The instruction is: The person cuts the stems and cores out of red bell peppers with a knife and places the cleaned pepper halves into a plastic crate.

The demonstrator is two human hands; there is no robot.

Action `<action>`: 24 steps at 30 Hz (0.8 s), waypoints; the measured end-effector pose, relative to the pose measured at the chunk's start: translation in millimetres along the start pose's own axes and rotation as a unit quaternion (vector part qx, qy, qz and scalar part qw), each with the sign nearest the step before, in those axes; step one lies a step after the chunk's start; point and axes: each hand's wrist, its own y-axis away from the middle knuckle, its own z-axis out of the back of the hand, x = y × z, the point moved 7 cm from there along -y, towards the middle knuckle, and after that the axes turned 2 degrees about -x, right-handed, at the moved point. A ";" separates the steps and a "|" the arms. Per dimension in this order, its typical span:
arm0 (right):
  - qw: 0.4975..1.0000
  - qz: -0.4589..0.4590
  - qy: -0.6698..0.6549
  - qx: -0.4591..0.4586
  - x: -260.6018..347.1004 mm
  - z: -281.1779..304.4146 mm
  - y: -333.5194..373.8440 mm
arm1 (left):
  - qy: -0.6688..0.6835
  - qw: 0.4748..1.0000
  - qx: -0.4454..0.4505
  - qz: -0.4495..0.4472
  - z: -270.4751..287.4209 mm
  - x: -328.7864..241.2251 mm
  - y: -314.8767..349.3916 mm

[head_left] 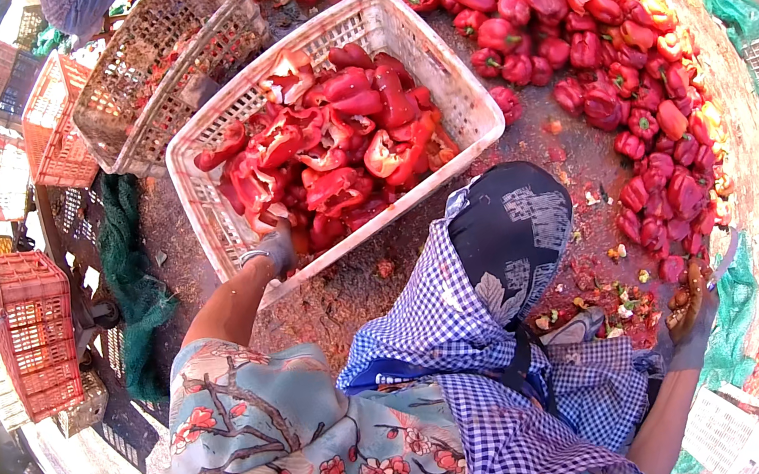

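My left hand point(277, 247), in a grey glove, reaches over the near left rim of a white plastic crate point(471, 124). Split red pepper pieces point(324, 150) fill the crate, pale insides showing on some. The left fingers are mostly hidden among them, so their grip is unclear. At the lower right, my right hand point(689, 312), in a stained glove, is curled beside the near end of a pile of whole red peppers point(577, 30). A narrow grey strip point(726, 257), perhaps a blade, extends up from it; what it grips is unclear.
Dirty beige crates point(159, 83) stand beyond the white one, an orange crate point(55, 122) farther left. Stacked red crates point(34, 328) and green netting point(129, 281) lie leftward. My bent knee point(512, 229) rises between my hands; pepper scraps point(615, 307) litter the floor.
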 end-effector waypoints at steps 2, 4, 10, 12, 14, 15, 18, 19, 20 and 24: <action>0.999 -0.033 -0.008 -0.019 9.6 -13.3 9.3 | -0.031 0.998 -0.045 -0.035 -25.4 7.4 -24.3; 0.999 -0.048 0.004 -0.019 18.3 -22.5 20.4 | -0.047 0.989 -0.093 -0.100 -38.3 3.4 -32.6; 0.999 -0.033 0.038 -0.015 30.9 -36.2 28.7 | -0.081 0.989 -0.063 -0.108 -48.1 -10.5 -40.4; 0.999 -0.003 0.039 0.013 38.9 -44.8 33.0 | -0.081 0.991 -0.052 -0.093 -49.3 -7.7 -41.5; 0.999 0.032 0.010 0.037 32.4 -45.9 27.4 | -0.088 0.992 -0.032 -0.081 -47.4 -6.3 -41.5; 0.999 0.019 0.001 0.032 32.1 -50.4 25.9 | -0.092 0.993 -0.014 -0.075 -42.1 -2.3 -39.2; 1.000 -0.005 -0.003 -0.007 23.4 -42.9 22.5 | -0.092 0.990 0.030 -0.099 16.5 -46.5 24.8; 1.000 -0.011 -0.010 -0.018 17.8 -38.8 21.6 | -0.011 0.993 -0.036 -0.116 48.8 -62.0 49.8; 0.999 -0.013 -0.015 -0.027 11.7 -38.0 21.4 | 0.076 0.983 -0.099 -0.133 73.9 -70.7 63.5; 0.995 -0.054 -0.079 -0.007 2.9 -42.9 19.0 | 0.036 0.858 -0.473 -0.198 160.6 -103.2 82.6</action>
